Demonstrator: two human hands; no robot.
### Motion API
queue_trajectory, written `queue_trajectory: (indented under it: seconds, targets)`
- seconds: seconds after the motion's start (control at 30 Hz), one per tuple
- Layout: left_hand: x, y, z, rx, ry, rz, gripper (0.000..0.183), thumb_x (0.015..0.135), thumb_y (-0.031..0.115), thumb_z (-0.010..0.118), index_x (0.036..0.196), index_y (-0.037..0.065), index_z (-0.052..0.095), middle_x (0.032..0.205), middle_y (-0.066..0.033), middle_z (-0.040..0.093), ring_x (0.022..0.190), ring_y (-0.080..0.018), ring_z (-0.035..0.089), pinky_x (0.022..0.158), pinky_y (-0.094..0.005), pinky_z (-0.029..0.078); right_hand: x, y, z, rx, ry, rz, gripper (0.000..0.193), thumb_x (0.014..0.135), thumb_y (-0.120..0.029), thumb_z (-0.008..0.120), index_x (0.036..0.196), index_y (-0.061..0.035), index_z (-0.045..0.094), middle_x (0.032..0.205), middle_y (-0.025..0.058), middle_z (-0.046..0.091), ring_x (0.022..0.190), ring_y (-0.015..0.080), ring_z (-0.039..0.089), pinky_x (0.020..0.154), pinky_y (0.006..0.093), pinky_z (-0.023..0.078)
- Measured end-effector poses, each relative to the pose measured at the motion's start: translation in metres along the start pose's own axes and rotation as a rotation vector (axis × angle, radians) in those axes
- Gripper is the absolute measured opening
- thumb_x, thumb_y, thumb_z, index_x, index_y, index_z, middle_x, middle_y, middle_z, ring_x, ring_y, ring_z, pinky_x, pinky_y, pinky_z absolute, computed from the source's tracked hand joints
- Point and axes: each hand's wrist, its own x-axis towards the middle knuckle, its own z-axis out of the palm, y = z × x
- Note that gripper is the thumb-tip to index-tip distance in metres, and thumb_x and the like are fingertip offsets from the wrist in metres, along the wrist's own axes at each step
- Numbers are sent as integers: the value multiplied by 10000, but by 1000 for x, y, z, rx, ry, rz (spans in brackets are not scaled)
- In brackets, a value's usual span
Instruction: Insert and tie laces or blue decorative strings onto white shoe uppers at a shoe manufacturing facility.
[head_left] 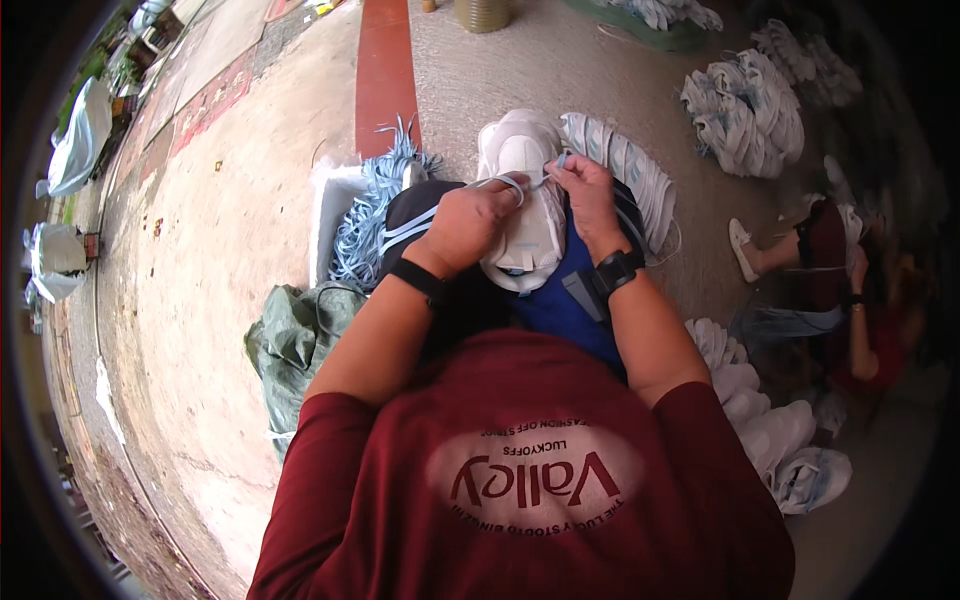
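A white shoe upper (524, 240) lies across my lap, its toe pointing away from me. Light blue shoelace (410, 230) runs over my left thigh and up to the upper. Fingers closed, my left hand (470, 222) grips a stretch of this lace at the upper's left side. On the other side, my right hand (590, 200) pinches a lace end above the lacing area. How far the lace is threaded I cannot make out, since my fingers cover part of it.
Left of my knee, a white box (328, 215) overflows with blue laces (372, 235). A green sack (295, 335) lies nearer. Stacked white uppers (625, 180) rest by my right knee. More uppers (745, 115) lie at far right, others (765, 425) nearer. Another person (830, 290) sits at right.
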Motion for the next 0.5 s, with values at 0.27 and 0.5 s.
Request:
queue_trajectory:
  seconds: [0.27,0.5]
  targets:
    - [0,8,5,-20,-138,154,236,718,11,567,952,15,597,1048,-100,617,801,-284,628,659,-333,515,-4,-4,7,21,19,-38,140,789,-8,601,670,11,530,596,-50,461,584,27,398,537,200,372]
    - [10,5,10,-40,-67,-103,225,728,-9,573,952,9,598,1011,-112,627,858,-274,627,712,-301,506,-2,-5,0,-148,16,-69,135,770,-9,603,679,14,506,570,-22,456,569,34,385,520,228,369]
